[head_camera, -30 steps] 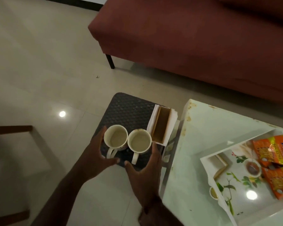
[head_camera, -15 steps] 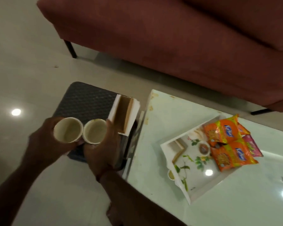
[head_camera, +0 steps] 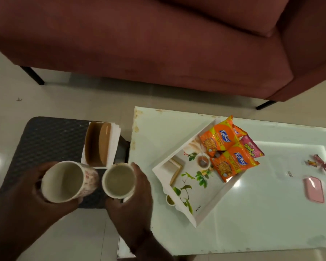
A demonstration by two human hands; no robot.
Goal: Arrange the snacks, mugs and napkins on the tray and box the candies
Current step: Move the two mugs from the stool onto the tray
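A person's left hand (head_camera: 26, 194) is wrapping its grip around a pale mug (head_camera: 64, 182), holding it tilted so its empty inside is facing the camera, with a faint reddish print showing on its side. The right hand (head_camera: 132, 202) is closing its grip around a second mug (head_camera: 118, 180), which is sitting more upright and is also showing an empty, slightly stained inside. Both mugs are being held side by side, close together, above the near edge of a dark textured mat (head_camera: 49, 144) lying on the floor. Just beyond the mugs, a wooden napkin holder (head_camera: 97, 144) with white napkins (head_camera: 114, 142) is resting on the mat's right side. To the right, a white glossy worktop (head_camera: 252, 213) is carrying a white tray (head_camera: 186, 185) with a leaf and teacup print, set at an angle. Two orange snack packets (head_camera: 226, 153) and a pink packet (head_camera: 251, 149) are lying piled at the tray's far corner, the pink one hanging over the rim. Further right on the worktop, well apart from the tray, wrapped candies (head_camera: 318, 163) are lying near a small pink box (head_camera: 314, 189). A dark red sofa (head_camera: 158, 44) is filling the background.
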